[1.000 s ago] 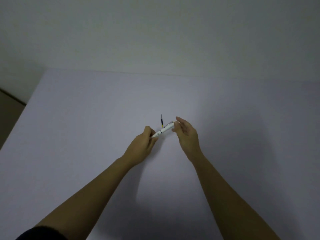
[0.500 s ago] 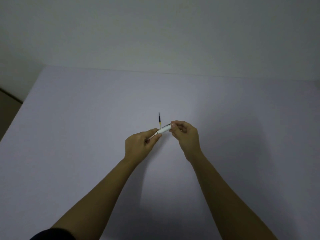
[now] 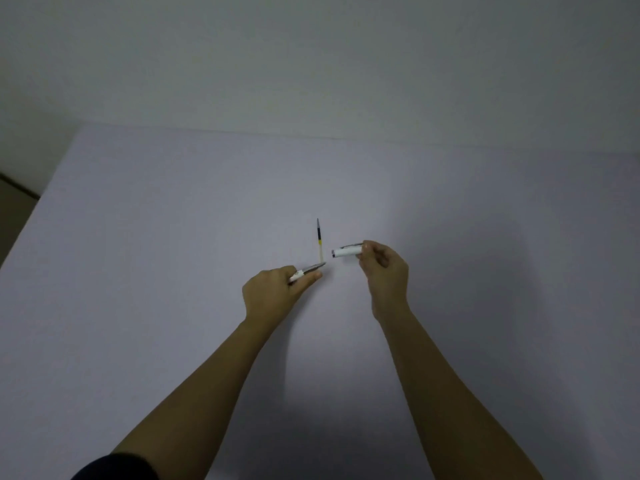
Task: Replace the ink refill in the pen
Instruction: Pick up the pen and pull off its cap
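The pen is in two pieces. My left hand point(image 3: 273, 292) grips the lower piece point(image 3: 308, 270), a white section with a thin grey part sticking out toward the upper right. My right hand point(image 3: 382, 271) pinches the white upper barrel with its metal clip point(image 3: 346, 252), held roughly level with its open end pointing left. A gap separates the two pieces. A spare ink refill point(image 3: 318, 239) lies on the table just beyond the hands, with a dark upper part, a yellow band and a pale lower tube.
The pale lilac table point(image 3: 173, 254) fills the view, its far edge meeting a plain white wall point(image 3: 311, 64). The table's left edge drops to a dark floor point(image 3: 14, 202) at far left.
The pen was whole and held between both hands. It has come apart: my right hand has drawn the upper barrel away to the right while my left keeps the lower piece.
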Tool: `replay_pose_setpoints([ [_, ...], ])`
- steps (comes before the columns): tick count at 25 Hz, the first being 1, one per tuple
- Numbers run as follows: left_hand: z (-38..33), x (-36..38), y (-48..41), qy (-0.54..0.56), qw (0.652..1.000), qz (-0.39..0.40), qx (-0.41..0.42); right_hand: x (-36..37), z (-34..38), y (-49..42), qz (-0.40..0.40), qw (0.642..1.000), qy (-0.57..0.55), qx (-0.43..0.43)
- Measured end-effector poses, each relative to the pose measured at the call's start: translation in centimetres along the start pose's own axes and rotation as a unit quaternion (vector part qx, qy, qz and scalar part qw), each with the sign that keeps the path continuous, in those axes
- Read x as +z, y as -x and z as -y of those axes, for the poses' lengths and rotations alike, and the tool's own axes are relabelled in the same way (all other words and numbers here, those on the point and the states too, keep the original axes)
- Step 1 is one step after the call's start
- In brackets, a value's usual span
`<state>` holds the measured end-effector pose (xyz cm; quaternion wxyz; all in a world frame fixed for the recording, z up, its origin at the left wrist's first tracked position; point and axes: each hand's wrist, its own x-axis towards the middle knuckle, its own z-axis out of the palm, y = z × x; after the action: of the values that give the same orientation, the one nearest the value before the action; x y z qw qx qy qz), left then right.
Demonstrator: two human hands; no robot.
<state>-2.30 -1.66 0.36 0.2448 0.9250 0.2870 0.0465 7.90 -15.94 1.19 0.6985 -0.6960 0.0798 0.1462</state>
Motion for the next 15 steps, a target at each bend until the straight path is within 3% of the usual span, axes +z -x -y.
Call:
replay_pose_setpoints([
  [9, 1.8, 1.6, 0.3, 0.207, 0.976, 0.057, -0.034, -2.5, -4.1, -0.9, 0.026, 0.968, 0.248, 0.009],
  [15, 1.1, 1.5, 0.4, 0.222, 0.974, 0.042, -0.003, -2.1, -4.8, -0.7, 0.035, 0.934, 0.352, -0.052],
])
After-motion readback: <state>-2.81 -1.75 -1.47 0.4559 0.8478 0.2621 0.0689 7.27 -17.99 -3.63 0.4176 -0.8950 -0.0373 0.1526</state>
